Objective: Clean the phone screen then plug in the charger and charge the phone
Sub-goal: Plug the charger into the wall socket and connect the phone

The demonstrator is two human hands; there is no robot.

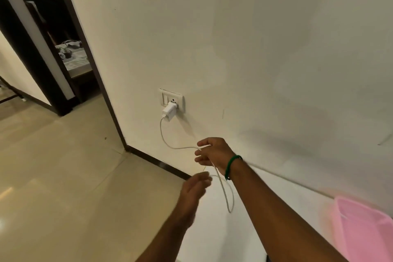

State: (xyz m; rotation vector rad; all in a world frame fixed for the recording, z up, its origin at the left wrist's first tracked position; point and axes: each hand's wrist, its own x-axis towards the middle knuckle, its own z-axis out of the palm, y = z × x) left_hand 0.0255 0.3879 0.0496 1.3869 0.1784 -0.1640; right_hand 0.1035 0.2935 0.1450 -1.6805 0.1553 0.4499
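Facing a cream wall (pixel 255 49), the person has a pink bin (pixel 365 229) at four o'clock in the view. The right hand (pixel 214 153), toward six o'clock, curls its fingers round the white cable (pixel 225 193). The left hand (pixel 194 189), blurred at seven o'clock of it, holds nothing, fingers relaxed. The cable loops below the right wrist and climbs toward eleven o'clock to the white charger (pixel 169 109), seated in the socket plate (pixel 180 97). No phone shows. Plugging in looks done; next, I judge, the cable's free end must be found and brought to the phone.

Right hand (pixel 214 153) pinching cable (pixel 182 148), left hand (pixel 194 189) relaxed
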